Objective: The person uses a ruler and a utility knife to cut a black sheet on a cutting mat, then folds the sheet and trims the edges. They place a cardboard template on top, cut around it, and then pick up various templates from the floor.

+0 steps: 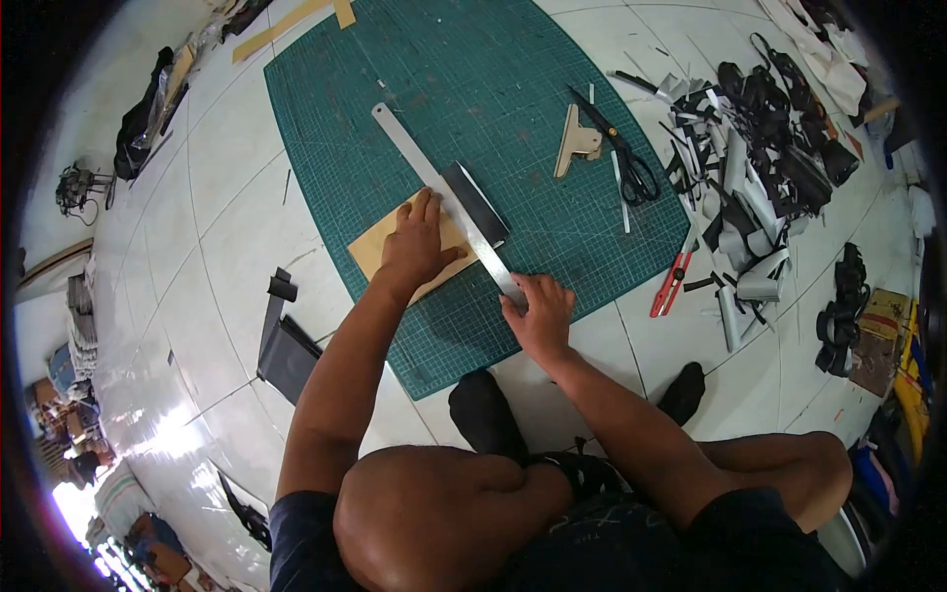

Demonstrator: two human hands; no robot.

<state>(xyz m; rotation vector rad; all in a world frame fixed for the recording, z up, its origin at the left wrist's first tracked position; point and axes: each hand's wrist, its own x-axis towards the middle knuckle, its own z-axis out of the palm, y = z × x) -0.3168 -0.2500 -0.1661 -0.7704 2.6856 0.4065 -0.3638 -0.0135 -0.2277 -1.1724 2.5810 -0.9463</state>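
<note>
A long steel ruler (pixel 402 135) lies slantwise over a tan cardboard sheet (pixel 371 243) and along a strip of black material (pixel 472 197), all on the green cutting mat (pixel 326 109). My left hand (pixel 418 245) is pressed flat on the cardboard with fingers stretched out, its fingertips at the ruler's edge. At the ruler's near end, my right hand (pixel 543 314) grips it between thumb and fingers. Part of the cardboard is hidden under the left hand and the ruler.
Black-handled scissors (pixel 636 173) and a beige clip (pixel 574 143) lie on the mat's right side. A red cutter knife (pixel 671 284) rests by the mat's edge. Beyond it is a heap of black and white scraps (pixel 740 178). Black sheet material (pixel 286 350) lies at left.
</note>
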